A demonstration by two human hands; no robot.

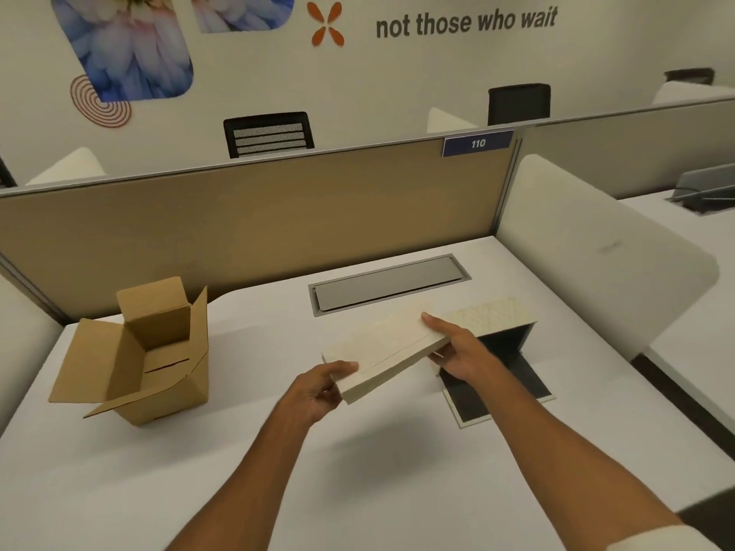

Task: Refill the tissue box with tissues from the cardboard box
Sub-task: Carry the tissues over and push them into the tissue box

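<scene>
A flat cream stack of tissues [384, 351] hangs above the desk, held at both ends. My left hand [318, 393] grips its near-left end and my right hand [457, 349] grips its right end. Just behind my right hand the tissue box [503, 330] lies on its side, cream patterned on top, its dark inside facing me and its flap [493, 395] lying open on the desk. The brown cardboard box [147, 351] stands at the left with its flaps open; what I see of its inside holds nothing.
A grey cable hatch [387, 284] is set into the white desk [199, 471] behind the tissues. A tan partition [258, 216] closes the back and a white rounded divider [596, 260] the right. Black chairs stand beyond the partition.
</scene>
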